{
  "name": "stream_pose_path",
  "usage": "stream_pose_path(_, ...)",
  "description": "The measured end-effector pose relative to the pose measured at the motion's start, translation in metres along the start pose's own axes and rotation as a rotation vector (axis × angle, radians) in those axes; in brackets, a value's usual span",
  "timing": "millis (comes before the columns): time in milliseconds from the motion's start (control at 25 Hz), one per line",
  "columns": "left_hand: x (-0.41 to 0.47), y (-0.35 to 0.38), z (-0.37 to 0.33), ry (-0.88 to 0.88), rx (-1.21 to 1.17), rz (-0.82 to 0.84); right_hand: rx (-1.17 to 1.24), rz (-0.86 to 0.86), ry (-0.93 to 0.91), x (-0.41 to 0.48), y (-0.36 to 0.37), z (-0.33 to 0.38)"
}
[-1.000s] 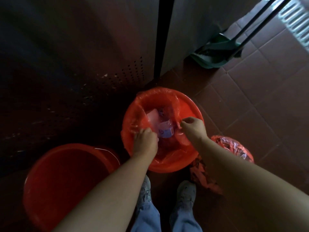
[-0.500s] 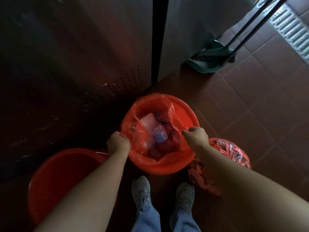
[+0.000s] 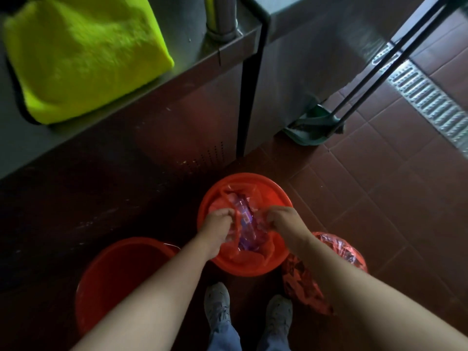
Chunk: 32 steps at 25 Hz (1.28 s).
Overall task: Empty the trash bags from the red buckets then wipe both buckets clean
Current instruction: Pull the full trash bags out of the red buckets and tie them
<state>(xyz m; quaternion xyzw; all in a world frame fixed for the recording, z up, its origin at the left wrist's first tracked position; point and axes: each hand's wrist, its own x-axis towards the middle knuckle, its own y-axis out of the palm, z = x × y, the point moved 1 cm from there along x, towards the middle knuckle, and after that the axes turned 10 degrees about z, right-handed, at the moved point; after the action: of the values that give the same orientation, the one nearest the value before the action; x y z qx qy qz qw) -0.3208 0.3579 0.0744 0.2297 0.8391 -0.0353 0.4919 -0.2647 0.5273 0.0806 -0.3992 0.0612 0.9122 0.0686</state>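
Note:
A red bucket point(image 3: 273, 191) stands on the floor in front of my feet, lined with a red trash bag point(image 3: 249, 257) that holds plastic rubbish. My left hand point(image 3: 217, 225) grips the bag's left edge and my right hand point(image 3: 281, 221) grips its right edge, both drawn in over the middle of the bucket. A second red bucket point(image 3: 121, 269) stands at the lower left with no bag in it. A filled red trash bag point(image 3: 336, 252) lies on the floor to the right, partly hidden by my right arm.
A steel counter point(image 3: 192, 72) runs along the back with a yellow-green cloth point(image 3: 81, 54) on top. A green dustpan point(image 3: 314, 127) and two long black handles lean at the right. A metal floor drain point(image 3: 425, 97) crosses the red tiles.
Both hands have pulled the bag's edges off the rim and inward toward each other. The camera has tilted up, bringing the counter top and the yellow-green cloth into view.

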Motion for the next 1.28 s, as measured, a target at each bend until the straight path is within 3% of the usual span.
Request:
stream_pose_path(240,-0.03,-0.003,-0.011,-0.054,0.078,0.254,-0.487,0.218,-0.034,-0.014,0.001,0.001)
stream_pose_path(360,-0.037,-0.002,-0.013,-0.114,0.124,0.331,-0.594,0.326,-0.077,-0.017,0.007,0.004)
stream_pose_path(560,-0.039,0.007,-0.013,-0.096,0.196,0.3,-0.58,0.45,-0.06,-0.018,0.013,0.003)
stream_pose_path(680,-0.036,0.007,-0.013,-0.068,0.286,0.231,-0.784,0.424,-0.088,-0.014,0.01,0.005)
stream_pose_path(800,-0.028,0.002,-0.017,0.027,0.657,0.065,-1.116,0.275,-0.152,-0.01,0.006,0.004)
stream_pose_path(920,-0.022,-0.002,-0.022,0.097,0.847,-0.162,-1.131,0.051,-0.148,-0.008,-0.001,0.006)
stream_pose_path(1080,-0.02,-0.012,-0.027,0.045,0.852,-0.428,-0.791,-0.299,0.002,-0.013,-0.017,0.002)
stream_pose_path(1280,-0.018,-0.046,-0.022,-0.061,0.84,-0.556,-0.324,-0.582,0.159,-0.021,-0.056,-0.015)
